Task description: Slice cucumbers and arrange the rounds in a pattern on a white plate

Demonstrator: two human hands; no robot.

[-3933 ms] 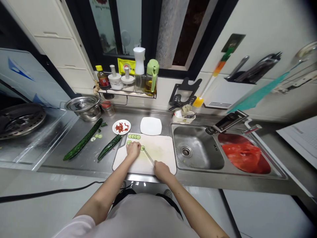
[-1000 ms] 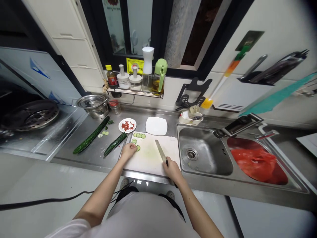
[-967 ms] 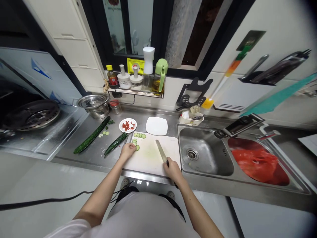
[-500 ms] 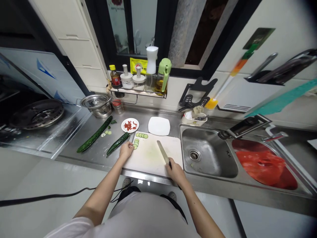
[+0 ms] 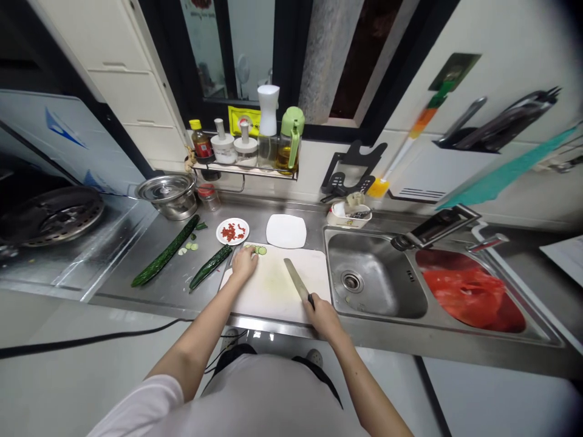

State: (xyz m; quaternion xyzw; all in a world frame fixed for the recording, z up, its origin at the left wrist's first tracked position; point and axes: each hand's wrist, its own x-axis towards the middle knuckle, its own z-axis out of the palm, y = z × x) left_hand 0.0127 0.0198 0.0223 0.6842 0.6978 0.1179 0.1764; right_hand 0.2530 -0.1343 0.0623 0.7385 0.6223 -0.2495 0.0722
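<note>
Two bare hands work at a cutting board (image 5: 277, 300) on a metal surface (image 5: 166, 290). The left hand (image 5: 246, 263) reaches over the board's far left corner, fingers bent down at a row of cucumber slices (image 5: 262, 250); whether they pinch any is hidden. The right hand (image 5: 321, 315) is wrapped around the handle of a knife (image 5: 297, 280), its blade angled away from the person over the board. To the left lie a shorter cucumber piece (image 5: 210, 267), then a long cucumber (image 5: 166, 251). Beyond the board are a round plate (image 5: 233, 221) of red bits and a square white plate (image 5: 286, 231). A sink (image 5: 378, 276) is at right.
</note>
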